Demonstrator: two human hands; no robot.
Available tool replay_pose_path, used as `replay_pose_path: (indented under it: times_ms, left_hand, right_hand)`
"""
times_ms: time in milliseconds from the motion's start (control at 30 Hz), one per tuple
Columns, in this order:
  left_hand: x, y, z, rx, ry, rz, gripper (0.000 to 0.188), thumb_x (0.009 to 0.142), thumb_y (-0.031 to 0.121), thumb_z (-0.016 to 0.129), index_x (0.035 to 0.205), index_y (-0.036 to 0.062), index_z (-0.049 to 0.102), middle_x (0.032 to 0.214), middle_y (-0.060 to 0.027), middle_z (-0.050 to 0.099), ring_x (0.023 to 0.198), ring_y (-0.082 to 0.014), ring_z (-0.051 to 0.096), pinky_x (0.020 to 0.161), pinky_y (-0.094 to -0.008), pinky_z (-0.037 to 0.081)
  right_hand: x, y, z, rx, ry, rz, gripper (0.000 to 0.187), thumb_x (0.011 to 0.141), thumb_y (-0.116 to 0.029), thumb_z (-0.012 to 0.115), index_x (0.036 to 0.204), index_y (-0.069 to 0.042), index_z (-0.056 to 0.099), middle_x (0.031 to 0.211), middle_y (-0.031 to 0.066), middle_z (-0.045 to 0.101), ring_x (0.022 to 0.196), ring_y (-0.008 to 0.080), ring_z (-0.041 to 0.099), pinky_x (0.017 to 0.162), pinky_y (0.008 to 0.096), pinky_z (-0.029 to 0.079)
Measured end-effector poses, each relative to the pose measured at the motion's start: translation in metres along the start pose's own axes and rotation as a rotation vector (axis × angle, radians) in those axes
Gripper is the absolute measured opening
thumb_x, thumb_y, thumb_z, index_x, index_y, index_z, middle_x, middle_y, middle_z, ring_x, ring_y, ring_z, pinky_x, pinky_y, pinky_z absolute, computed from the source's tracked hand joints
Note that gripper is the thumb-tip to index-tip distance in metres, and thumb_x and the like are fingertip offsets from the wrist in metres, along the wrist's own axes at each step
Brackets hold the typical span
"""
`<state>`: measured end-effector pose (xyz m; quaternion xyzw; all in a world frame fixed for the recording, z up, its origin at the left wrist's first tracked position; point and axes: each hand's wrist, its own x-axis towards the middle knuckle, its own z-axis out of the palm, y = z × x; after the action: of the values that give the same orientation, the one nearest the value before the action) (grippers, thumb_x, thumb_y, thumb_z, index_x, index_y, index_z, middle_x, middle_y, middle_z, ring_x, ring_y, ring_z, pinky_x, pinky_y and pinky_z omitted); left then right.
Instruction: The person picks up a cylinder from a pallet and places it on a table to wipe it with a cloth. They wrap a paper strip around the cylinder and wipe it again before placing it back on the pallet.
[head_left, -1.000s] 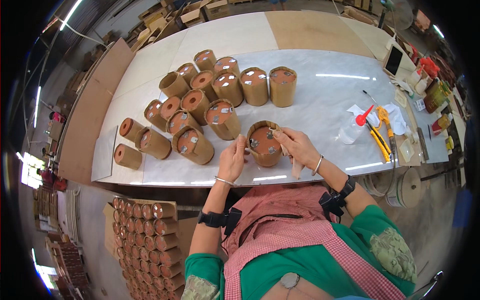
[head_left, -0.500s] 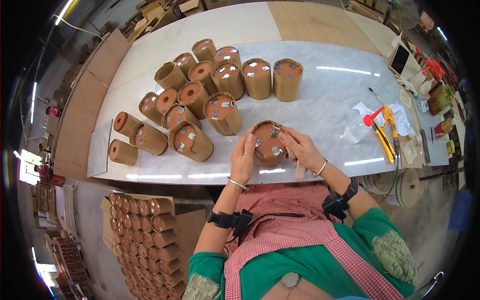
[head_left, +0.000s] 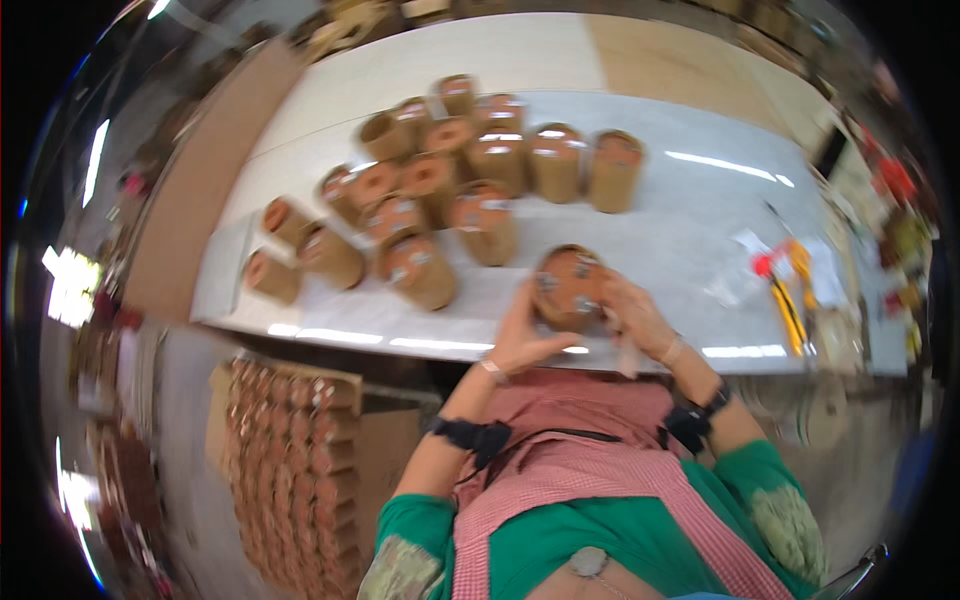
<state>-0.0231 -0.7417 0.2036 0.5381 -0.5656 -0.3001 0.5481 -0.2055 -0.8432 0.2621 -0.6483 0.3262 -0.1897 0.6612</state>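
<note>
A brown paper-wrapped cylinder (head_left: 568, 284) with a reddish-brown top and several small silvery pieces on it stands near the table's front edge. My left hand (head_left: 523, 338) cups its left side, the thumb stretched across the near side. Against its right rim lies my right hand (head_left: 637, 318), fingers bent over the edge. Below the right hand hangs a small pale pinkish strip (head_left: 628, 357), too blurred to name. Behind and left stand several similar cylinders (head_left: 487, 225); some tops bear silvery pieces, others a central hole.
Right on the table lie a clear bottle with a red spout (head_left: 764, 265), a yellow-handled tool (head_left: 788, 312), and white paper (head_left: 824, 275). A wooden board (head_left: 210, 190) edges the left side. Below left, an open carton (head_left: 347, 392) holds rows of cylinders.
The view has shifted and blurred, so the table's things appear further right. My left thumb has come off the cylinder's top edge to its near side. The right hand remains on the rim.
</note>
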Motion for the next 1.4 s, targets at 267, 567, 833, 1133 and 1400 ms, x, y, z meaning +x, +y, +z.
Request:
replay_pose_path:
  times_ms: [267, 567, 833, 1133, 1400]
  left_hand:
    - [0.008, -0.028, 0.020, 0.324, 0.189, -0.008, 0.112, 0.037, 0.039, 0.084, 0.130, 0.0006, 0.036, 0.116, -0.0186, 0.049, 0.108, -0.0384, 0.045, 0.096, -0.0425, 0.035]
    - [-0.003, 0.028, 0.016, 0.131, 0.318, -0.028, 0.104, 0.051, 0.038, 0.076, 0.132, -0.0044, 0.026, 0.112, -0.0252, 0.049, 0.099, -0.0397, 0.053, 0.086, -0.0395, 0.045]
    - [-0.016, 0.076, 0.011, 0.251, 0.254, -0.260, 0.102, 0.064, 0.045, 0.068, 0.138, -0.0037, 0.018, 0.130, -0.0282, 0.037, 0.109, -0.0430, 0.049, 0.093, -0.0416, 0.042]
    - [-0.015, 0.060, -0.010, 0.353, 0.101, -0.099, 0.087, 0.068, 0.046, 0.067, 0.131, -0.0036, 0.035, 0.127, -0.0279, 0.042, 0.111, -0.0409, 0.049, 0.094, -0.0393, 0.042]
    - [0.005, 0.087, -0.036, -0.164, -0.048, -0.390, 0.059, 0.079, 0.028, 0.064, 0.126, 0.0007, 0.040, 0.095, -0.0172, 0.061, 0.046, -0.0207, 0.060, 0.038, -0.0302, 0.050]
  right_hand:
    - [0.016, 0.065, -0.014, -0.350, 0.036, -0.089, 0.054, 0.084, -0.012, 0.064, 0.130, 0.000, 0.038, 0.108, 0.0092, 0.056, 0.072, 0.0093, 0.053, 0.060, 0.0215, 0.044]
    - [0.019, 0.038, -0.021, -0.308, -0.101, -0.076, 0.058, 0.095, -0.031, 0.048, 0.139, 0.002, 0.029, 0.118, 0.0153, 0.050, 0.095, 0.0183, 0.049, 0.079, 0.0284, 0.040]
    - [0.014, 0.041, -0.006, -0.004, -0.104, -0.255, 0.060, 0.096, -0.035, 0.044, 0.142, -0.001, 0.025, 0.141, 0.0162, 0.034, 0.127, 0.0261, 0.036, 0.103, 0.0349, 0.031]
    - [0.013, 0.026, 0.004, 0.095, -0.127, 0.042, 0.040, 0.094, -0.041, 0.044, 0.102, -0.004, 0.055, 0.088, 0.0050, 0.057, 0.072, 0.0111, 0.053, 0.061, 0.0259, 0.043]
    - [0.017, 0.018, 0.012, 0.358, -0.122, 0.333, 0.037, 0.094, -0.039, 0.044, 0.108, -0.006, 0.053, 0.075, 0.0065, 0.061, 0.036, 0.0046, 0.039, 0.031, 0.0183, 0.027]
